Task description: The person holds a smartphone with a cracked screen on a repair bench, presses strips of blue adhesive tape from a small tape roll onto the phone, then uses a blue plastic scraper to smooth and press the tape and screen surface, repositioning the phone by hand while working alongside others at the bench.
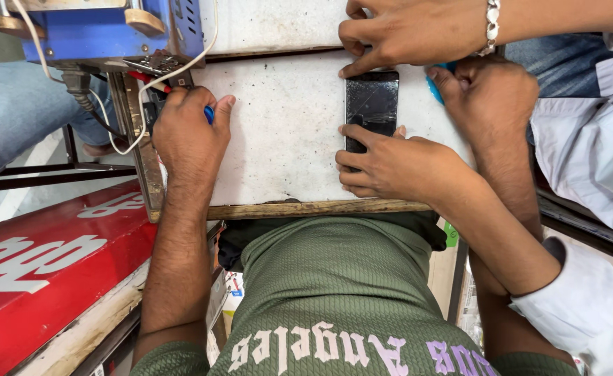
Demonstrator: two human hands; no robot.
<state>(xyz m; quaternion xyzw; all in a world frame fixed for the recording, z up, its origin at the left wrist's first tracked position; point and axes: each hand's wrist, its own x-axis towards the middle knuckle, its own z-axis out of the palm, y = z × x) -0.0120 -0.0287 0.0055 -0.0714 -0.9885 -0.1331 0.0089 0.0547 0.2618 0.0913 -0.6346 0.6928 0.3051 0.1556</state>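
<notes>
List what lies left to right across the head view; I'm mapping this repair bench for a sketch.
Red signboard → left hand gripping a blue-handled tool → cracked black phone → blue pick → right hand holding it.

I am seeing a glossy cracked glass phone [371, 104] lying on a matt, scuffed white worktop [285, 132] edged in rough wood.

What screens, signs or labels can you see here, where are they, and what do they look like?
Phone: on the white board, black rectangular screen, cracked, hands around it.
Sign: lower left, below the left hand gripping a tool; red panel, white lettering.
Sticker: under the board's right edge, small, green.
</notes>
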